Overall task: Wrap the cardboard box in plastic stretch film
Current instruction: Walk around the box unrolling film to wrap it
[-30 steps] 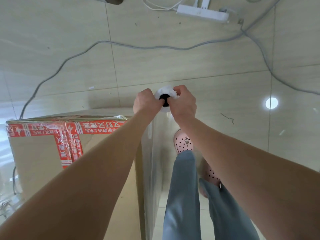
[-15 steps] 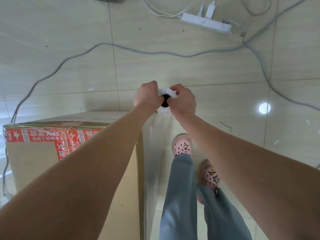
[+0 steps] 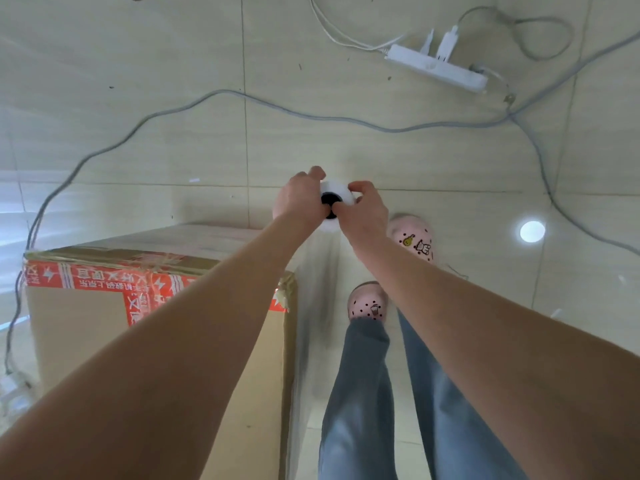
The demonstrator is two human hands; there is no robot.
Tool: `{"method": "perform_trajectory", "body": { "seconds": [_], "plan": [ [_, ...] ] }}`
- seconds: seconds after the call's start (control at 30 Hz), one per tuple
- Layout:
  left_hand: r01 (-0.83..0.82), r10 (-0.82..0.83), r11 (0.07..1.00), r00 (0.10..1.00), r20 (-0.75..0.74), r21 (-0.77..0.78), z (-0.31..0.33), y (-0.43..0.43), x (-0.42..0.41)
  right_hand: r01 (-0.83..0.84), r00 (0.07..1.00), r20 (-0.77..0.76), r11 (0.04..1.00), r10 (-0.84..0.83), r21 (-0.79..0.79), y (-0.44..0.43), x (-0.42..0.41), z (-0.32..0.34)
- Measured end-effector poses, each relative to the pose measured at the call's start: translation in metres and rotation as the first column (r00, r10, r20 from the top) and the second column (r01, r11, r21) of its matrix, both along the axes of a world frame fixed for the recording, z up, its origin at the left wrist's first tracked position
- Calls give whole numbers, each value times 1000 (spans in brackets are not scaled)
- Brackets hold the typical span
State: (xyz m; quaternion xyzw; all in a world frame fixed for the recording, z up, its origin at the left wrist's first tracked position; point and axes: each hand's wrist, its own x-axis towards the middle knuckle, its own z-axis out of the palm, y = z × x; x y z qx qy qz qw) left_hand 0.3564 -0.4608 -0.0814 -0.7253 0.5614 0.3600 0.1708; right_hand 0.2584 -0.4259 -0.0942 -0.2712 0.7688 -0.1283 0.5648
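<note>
The stretch film roll (image 3: 343,191) stands upright just off the far right corner of the cardboard box (image 3: 86,327), its long axis running straight down to the floor, so only its white end and black core show. The left hand (image 3: 299,200) and right hand (image 3: 365,214) curl round that top end from either side. A hazy clear sheet of film (image 3: 311,306) runs down from it along the box's right face, and the brown box itself is shut and sealed with red printed tape (image 3: 104,277), on pale tiles (image 3: 138,150) crossed by a grey cable (image 3: 207,98).
</note>
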Motion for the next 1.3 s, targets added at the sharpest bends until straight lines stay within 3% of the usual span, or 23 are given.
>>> {"method": "perform_trajectory", "body": {
  "seconds": [0.2, 0.6, 0.67, 0.77, 0.83, 0.9, 0.97, 1.03, 1.1, 1.2, 1.3],
  "plan": [
    [-28, 21, 993, 998, 60, 117, -4, -16, -1, -55, 998, -8, 998, 55, 29, -17, -1, -2],
    [-303, 294, 949, 950, 104, 88, -6, -27, 36, -285, 956, 51, 957, 288, -50, -50, 27, 5],
    [-433, 429, 900, 900, 84, 42, -8, -23, 44, -357, 931, 48, 931, 361, -77, -59, 33, 6],
    [-669, 669, 743, 743, 12, -1, -9, -18, 50, -432, 901, -7, 894, 434, -117, -71, 44, 6],
    [-755, 755, 656, 656, -5, -7, -9, -16, 51, -485, 874, -73, 871, 480, -77, -76, 50, 5],
    [-778, 778, 629, 629, -5, -1, -9, -15, 50, -522, 851, -91, 852, 517, -42, -80, 53, 6],
    [-677, 678, 735, 735, 17, -25, -6, -16, 49, -534, 844, -81, 844, 530, -42, -84, 54, 6],
    [-476, 478, 876, 878, 11, -73, -2, -22, 49, -531, 846, -75, 847, 527, -36, -88, 54, 8],
    [-293, 295, 953, 955, 16, -74, 1, -34, 50, -537, 842, -73, 843, 534, -29, -91, 54, 8],
    [-151, 156, 987, 984, 86, -56, 5, -51, 50, -569, 820, -82, 822, 566, -21, -101, 53, 9],
    [-222, 228, 972, 970, 81, -73, 5, -56, 56, -597, 802, -65, 801, 594, -41, -110, 56, 9]
  ]
}}
